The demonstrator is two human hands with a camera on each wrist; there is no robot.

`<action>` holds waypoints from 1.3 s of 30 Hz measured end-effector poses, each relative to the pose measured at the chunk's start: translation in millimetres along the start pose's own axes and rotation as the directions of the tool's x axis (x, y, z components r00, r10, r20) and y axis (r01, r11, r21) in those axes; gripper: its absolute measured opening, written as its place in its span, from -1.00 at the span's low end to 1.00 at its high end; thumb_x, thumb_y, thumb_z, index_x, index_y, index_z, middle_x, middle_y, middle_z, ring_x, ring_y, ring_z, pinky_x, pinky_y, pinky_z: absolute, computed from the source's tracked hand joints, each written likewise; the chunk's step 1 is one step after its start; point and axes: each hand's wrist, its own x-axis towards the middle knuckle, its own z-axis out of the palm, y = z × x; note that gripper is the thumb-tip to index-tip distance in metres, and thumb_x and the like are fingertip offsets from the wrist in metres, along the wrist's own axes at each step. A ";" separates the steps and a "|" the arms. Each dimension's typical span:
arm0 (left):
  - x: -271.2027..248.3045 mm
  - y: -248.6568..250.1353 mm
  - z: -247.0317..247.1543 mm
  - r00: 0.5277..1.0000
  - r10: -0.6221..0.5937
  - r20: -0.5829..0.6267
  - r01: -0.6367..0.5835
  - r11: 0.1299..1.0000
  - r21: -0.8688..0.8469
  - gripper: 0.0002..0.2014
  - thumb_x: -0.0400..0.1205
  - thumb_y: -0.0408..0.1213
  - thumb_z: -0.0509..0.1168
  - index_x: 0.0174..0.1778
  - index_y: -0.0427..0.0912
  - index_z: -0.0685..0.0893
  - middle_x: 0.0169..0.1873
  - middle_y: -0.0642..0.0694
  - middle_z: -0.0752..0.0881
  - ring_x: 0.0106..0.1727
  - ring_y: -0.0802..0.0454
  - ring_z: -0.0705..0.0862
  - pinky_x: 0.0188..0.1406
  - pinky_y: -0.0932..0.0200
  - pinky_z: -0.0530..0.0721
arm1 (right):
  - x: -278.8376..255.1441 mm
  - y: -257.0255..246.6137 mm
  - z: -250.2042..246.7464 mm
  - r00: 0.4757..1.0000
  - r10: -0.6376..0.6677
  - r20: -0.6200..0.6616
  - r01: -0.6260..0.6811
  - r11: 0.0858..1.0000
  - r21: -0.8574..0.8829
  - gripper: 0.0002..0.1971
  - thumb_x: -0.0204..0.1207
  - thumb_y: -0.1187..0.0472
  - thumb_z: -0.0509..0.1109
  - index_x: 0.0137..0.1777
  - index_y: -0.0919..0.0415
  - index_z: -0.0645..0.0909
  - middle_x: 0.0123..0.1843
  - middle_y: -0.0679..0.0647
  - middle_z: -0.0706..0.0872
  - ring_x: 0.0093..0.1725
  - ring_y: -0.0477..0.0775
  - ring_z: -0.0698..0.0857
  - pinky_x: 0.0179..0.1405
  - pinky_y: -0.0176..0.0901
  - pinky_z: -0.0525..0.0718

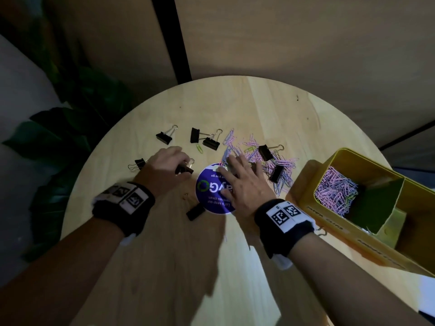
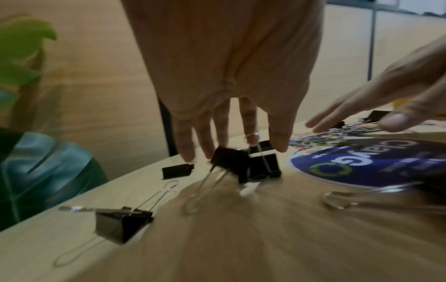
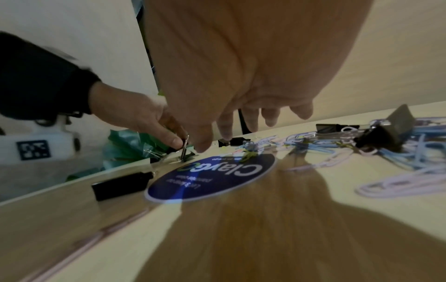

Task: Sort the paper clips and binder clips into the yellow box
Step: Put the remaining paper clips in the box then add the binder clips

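My left hand grips black binder clips just above the table, left of a blue round sticker; one wire handle stands by a finger. My right hand hovers open with spread fingers over the sticker's far edge, at the near side of the pile of pink and blue paper clips. More binder clips lie loose: one and a pair at the back, two in the pile. The yellow box stands at the right, with paper clips in its near-left compartment.
A binder clip lies by my left wrist and another at the sticker's near edge. A single green paper clip lies behind my left hand. A leafy plant stands beyond the round wooden table's left edge.
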 end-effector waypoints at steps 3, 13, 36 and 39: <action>-16.9 21.7 12.1 0.997 0.059 -0.049 -0.053 0.991 0.121 -0.49 0.27 0.07 0.52 0.07 -0.09 0.69 0.27 -0.24 0.64 0.28 -0.23 0.60 0.16 -0.28 0.60 | -1.8 -1.3 8.8 0.996 0.015 0.088 -0.011 0.999 -0.045 -0.31 0.61 -0.28 0.06 0.66 0.00 0.05 0.73 0.15 -0.13 0.69 0.28 -0.15 0.59 0.45 -0.14; -5.5 23.9 -2.3 0.979 0.145 -0.142 -0.127 0.983 0.133 -0.73 0.54 -0.02 0.26 -0.05 -0.14 0.70 -0.03 -0.10 0.72 -0.02 -0.09 0.66 -0.02 -0.03 0.52 | 1.9 -6.2 -7.8 0.999 -0.030 -0.027 0.030 0.999 0.014 -0.44 0.62 -0.03 0.20 0.58 0.11 0.24 0.64 0.16 0.20 0.65 0.24 0.11 0.60 0.34 0.09; 75.5 59.6 33.8 0.996 0.058 0.073 -0.053 0.997 -0.061 -0.57 0.61 -0.48 0.07 0.41 -0.20 0.47 0.41 -0.20 0.45 0.44 -0.17 0.41 0.46 -0.09 0.38 | 4.5 43.1 -13.3 0.868 0.495 -0.034 -0.472 0.845 0.253 -0.34 0.55 0.13 0.21 0.62 0.15 0.07 0.66 0.24 0.08 0.64 0.40 0.00 0.51 0.48 0.10; 92.5 62.3 34.0 0.996 0.089 -0.009 -0.089 0.996 -0.006 -0.57 0.58 -0.47 0.10 0.39 -0.15 0.48 0.38 -0.20 0.46 0.40 -0.22 0.42 0.36 -0.17 0.46 | 13.9 49.5 -13.6 0.863 0.499 -0.082 -0.470 0.851 0.233 -0.37 0.54 0.14 0.21 0.60 0.14 0.13 0.59 0.22 0.26 0.58 0.41 0.16 0.48 0.48 0.16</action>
